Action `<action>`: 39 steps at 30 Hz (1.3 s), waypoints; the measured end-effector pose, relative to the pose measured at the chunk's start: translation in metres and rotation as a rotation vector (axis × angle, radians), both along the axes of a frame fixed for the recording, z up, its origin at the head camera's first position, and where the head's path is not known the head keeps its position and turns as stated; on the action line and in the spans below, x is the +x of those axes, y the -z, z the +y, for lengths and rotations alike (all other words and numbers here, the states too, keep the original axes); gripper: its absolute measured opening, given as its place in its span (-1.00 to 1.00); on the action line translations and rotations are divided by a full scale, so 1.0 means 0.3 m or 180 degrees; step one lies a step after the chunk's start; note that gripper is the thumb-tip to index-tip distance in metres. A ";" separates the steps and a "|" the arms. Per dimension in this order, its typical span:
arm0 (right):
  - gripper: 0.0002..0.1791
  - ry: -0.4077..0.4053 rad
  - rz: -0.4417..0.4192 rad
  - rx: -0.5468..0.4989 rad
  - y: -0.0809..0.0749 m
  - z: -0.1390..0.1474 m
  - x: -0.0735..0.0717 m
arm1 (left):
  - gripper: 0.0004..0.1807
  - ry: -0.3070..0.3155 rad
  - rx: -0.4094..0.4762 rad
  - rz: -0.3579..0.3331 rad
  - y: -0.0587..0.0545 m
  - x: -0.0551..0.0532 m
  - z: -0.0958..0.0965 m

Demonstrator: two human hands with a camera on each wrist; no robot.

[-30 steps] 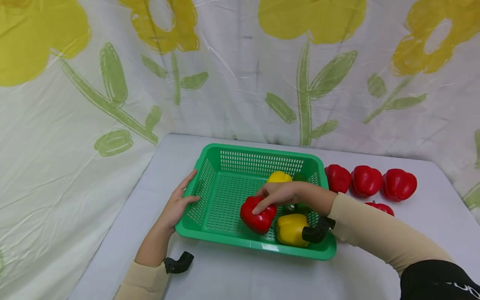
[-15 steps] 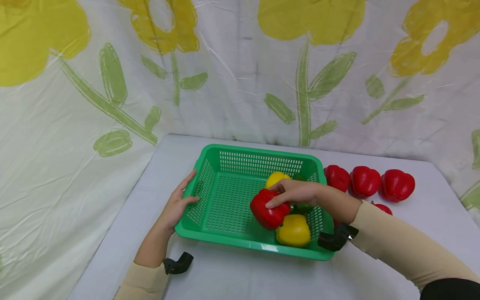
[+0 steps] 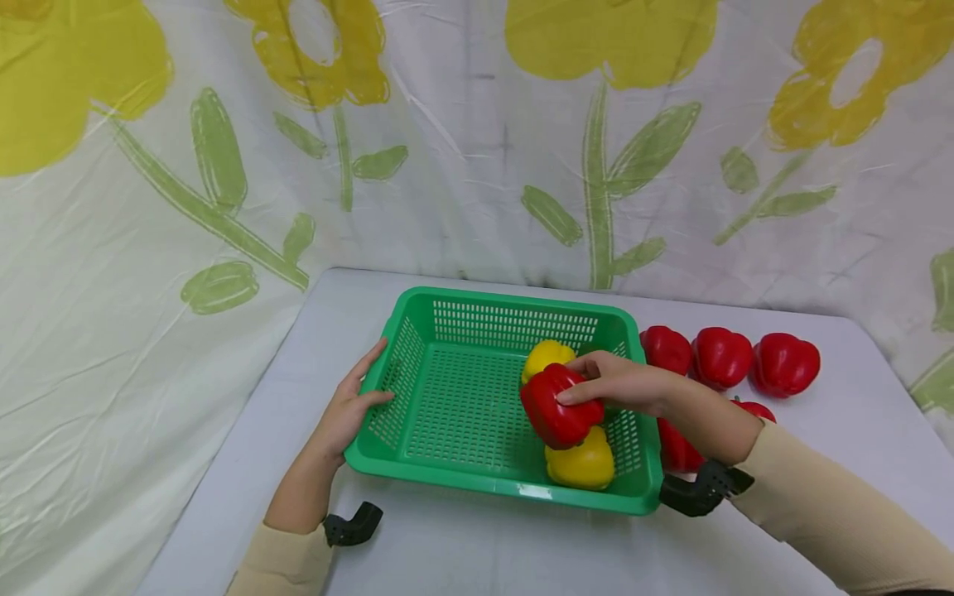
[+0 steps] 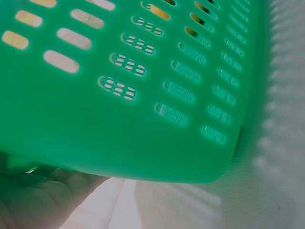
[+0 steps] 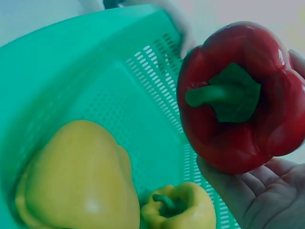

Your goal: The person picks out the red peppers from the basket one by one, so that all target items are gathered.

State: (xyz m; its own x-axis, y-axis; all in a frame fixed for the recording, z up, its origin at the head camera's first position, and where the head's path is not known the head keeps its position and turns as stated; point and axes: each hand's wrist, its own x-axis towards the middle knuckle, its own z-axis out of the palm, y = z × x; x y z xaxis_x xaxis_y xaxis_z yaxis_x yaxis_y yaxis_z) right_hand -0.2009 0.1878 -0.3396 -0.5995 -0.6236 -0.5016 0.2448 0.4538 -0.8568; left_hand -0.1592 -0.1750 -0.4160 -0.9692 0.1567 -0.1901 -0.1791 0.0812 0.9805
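A red bell pepper (image 3: 555, 410) is gripped by my right hand (image 3: 626, 382) above the right part of a green plastic basket (image 3: 477, 480). Its green stem (image 5: 228, 94) shows in the right wrist view. Below it, a yellow bell pepper (image 3: 583, 465) lies near the basket's front wall, and another yellow bell pepper (image 3: 542, 358) lies farther back. A dark green vegetable (image 3: 589, 349) is mostly hidden behind my right hand. My left hand (image 3: 346, 414) holds the basket's left rim, thumb over the edge; in the left wrist view it is partly hidden by the basket wall.
Several red bell peppers, such as the rightmost one (image 3: 786, 365), sit on the white table (image 3: 462, 546) to the right of the basket. One red bell pepper (image 3: 678, 447) is close against the basket's right side. A flower-printed curtain (image 3: 462, 190) hangs behind the table.
My right hand has carried the red bell pepper to the right and slightly back, uncovering more of the front yellow bell pepper. My left hand stays on the basket's rim.
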 end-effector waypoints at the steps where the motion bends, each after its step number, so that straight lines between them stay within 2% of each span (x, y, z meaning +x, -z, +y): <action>1: -0.37 0.0017 0.0015 -0.0021 -0.003 0.006 0.004 | -0.17 -0.0005 -0.0004 -0.0002 -0.001 0.000 0.000; 10: -0.33 0.0152 0.0101 -0.0199 -0.017 0.063 0.030 | -0.17 0.0001 0.0019 -0.0006 -0.005 -0.001 0.004; 17: -0.34 0.0301 0.0179 -0.0226 -0.009 0.109 0.043 | -0.18 0.0006 -0.0008 -0.0005 -0.006 -0.003 0.003; 26: -0.34 0.0417 0.0292 -0.0369 -0.009 0.172 0.083 | -0.17 0.0006 -0.0033 -0.0012 0.000 -0.002 -0.003; 33: -0.31 0.0644 0.0318 -0.0342 -0.005 0.223 0.115 | -0.18 0.0016 -0.0016 -0.0028 0.005 0.000 -0.005; 39: -0.49 0.0760 0.0361 -0.0437 0.011 0.265 0.133 | -0.17 0.0025 -0.0019 -0.0021 0.006 0.000 -0.005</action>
